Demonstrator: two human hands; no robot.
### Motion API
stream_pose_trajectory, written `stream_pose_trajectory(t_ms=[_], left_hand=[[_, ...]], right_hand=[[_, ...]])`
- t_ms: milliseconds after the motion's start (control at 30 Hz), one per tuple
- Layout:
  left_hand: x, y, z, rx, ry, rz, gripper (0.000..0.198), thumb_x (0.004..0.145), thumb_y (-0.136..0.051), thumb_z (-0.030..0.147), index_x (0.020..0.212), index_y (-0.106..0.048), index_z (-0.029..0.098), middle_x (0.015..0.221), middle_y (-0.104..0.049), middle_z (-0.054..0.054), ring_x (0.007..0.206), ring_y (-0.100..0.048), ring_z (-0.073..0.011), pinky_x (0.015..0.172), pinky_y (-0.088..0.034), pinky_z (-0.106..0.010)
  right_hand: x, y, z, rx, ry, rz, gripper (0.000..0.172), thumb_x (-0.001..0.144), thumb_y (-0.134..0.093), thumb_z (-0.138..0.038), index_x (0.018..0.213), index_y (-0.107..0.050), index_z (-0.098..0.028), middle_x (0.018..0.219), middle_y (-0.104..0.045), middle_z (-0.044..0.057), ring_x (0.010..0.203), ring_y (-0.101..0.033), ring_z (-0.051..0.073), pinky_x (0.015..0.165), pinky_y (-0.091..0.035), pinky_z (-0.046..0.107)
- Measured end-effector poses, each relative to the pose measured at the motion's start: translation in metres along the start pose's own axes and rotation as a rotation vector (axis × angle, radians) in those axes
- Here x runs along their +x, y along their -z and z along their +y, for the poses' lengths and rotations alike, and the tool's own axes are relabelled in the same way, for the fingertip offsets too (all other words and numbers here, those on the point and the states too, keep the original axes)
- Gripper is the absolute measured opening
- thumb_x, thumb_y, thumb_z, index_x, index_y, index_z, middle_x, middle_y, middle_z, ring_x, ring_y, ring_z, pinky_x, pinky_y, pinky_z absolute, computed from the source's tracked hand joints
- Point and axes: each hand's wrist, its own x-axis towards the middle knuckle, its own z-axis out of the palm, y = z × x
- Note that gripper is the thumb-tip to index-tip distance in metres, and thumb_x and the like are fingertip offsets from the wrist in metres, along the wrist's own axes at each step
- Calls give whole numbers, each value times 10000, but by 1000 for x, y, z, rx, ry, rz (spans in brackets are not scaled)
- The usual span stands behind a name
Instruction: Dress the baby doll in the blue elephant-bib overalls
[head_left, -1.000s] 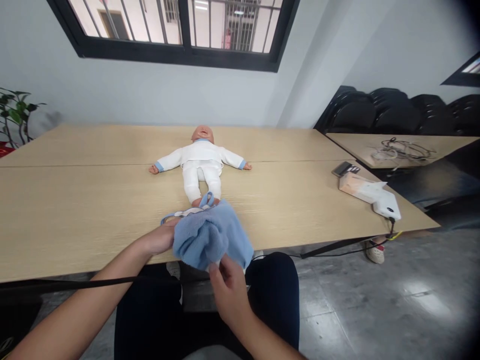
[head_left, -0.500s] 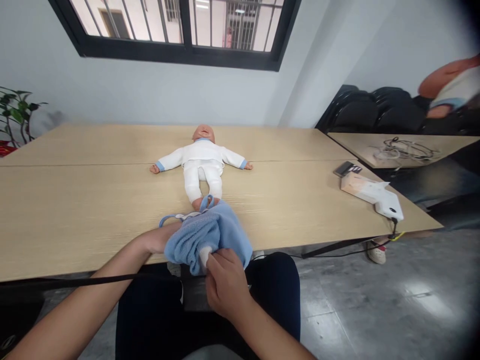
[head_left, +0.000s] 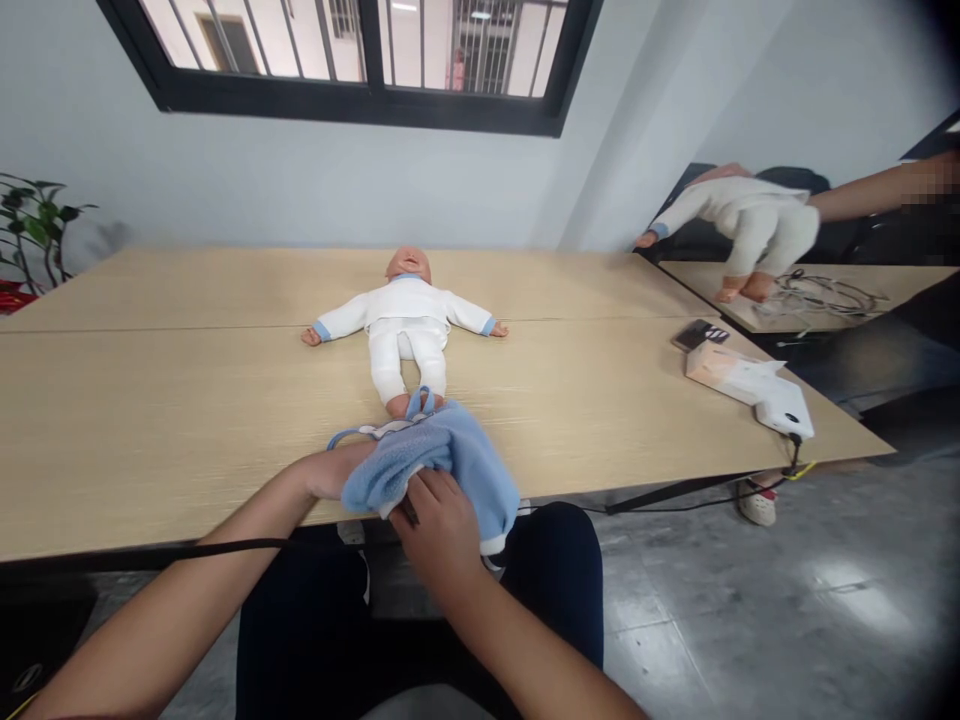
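At the table's front edge, a light-blue fleece garment (head_left: pixel 480 470) with white trim and thin straps is bunched up. My left hand (head_left: pixel 346 468) reaches into or under it from the left, its fingers hidden by the cloth. Closed on the white-edged opening, my right hand (head_left: pixel 442 520) grips the garment from the near side. Just beyond the cloth, a baby doll (head_left: pixel 407 310) in a white top and white leggings lies on its back, arms spread. The garment's far edge and a strap overlap the doll's feet.
On the table (head_left: pixel 187 400), a dark phone-like object (head_left: pixel 699 335), a tissue box (head_left: pixel 724 372) and a white device (head_left: pixel 785 408) with a cable stand at right. Another person's arm (head_left: pixel 855 195) holds a second doll (head_left: pixel 765 215) over a side table with coiled cables (head_left: pixel 825 298).
My right hand has shifted up and left along the garment's opening, spreading the cloth and tucking its white edge. At right, the other person's doll has swung left into fuller view.
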Motion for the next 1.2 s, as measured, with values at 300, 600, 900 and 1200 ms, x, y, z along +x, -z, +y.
stream_pose_trajectory(t_ms=[300, 600, 900, 1200], left_hand=[[-39, 5, 10, 15, 139, 483, 467, 947, -604, 540, 1195, -737, 166, 1246, -728, -115, 1147, -669, -293, 1080, -532, -446], [-46, -53, 21, 244, 138, 581, 469, 900, -643, 305, 1360, -596, 226, 1388, -657, -87, 1319, -609, -281, 1155, -485, -437], [-54, -45, -1, 575, 45, 622, 462, 905, -587, 221, 1367, -600, 203, 1401, -642, -123, 1315, -595, -303, 1133, -497, -474], [-51, -47, -7, 583, 32, 643, 252, 881, -543, 142, 1094, -664, 204, 1136, -703, -80, 1098, -634, -254, 1001, -531, -431]], right_hand=[[1, -2, 10, -56, -27, -20, 139, 854, -695, -160, 871, -574, -226, 891, -701, 29, 854, -587, 242, 740, -445, 352], [4, -22, -1, -47, 6, -11, 114, 870, -674, -124, 902, -628, -223, 947, -714, 36, 868, -618, 244, 730, -490, 365], [40, 29, 3, -170, 490, -119, 526, 967, -652, -279, 1470, -503, -233, 1474, -593, 110, 1395, -490, 298, 1189, -355, 492], [80, 30, 10, -393, 485, -521, 201, 975, -615, -230, 1158, -641, -149, 1059, -720, 102, 975, -654, 260, 927, -457, 412]])
